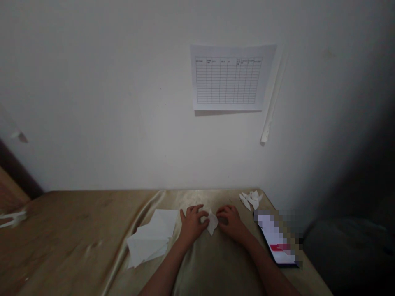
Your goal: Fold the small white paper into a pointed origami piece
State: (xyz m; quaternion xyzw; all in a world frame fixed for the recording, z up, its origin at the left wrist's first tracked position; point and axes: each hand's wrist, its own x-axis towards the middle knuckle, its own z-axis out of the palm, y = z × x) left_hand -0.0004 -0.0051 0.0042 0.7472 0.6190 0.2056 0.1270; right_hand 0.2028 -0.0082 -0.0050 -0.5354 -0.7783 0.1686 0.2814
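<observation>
Forearms (171,263) lead to a small paper piece (212,224) right of the paper sheets (154,234); left hand (193,222) and right hand (233,222) curl slightly parted fingers (203,214) at its edges, grip unclear. Light pressure should prevent tearing.

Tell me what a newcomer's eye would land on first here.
Probably the printed grid sheet, standing out on the plain wall above the table. Next, the left hand and right hand, at either side of a small white paper piece. Then the lit phone, partly pixelated, near the table's right edge.
</observation>
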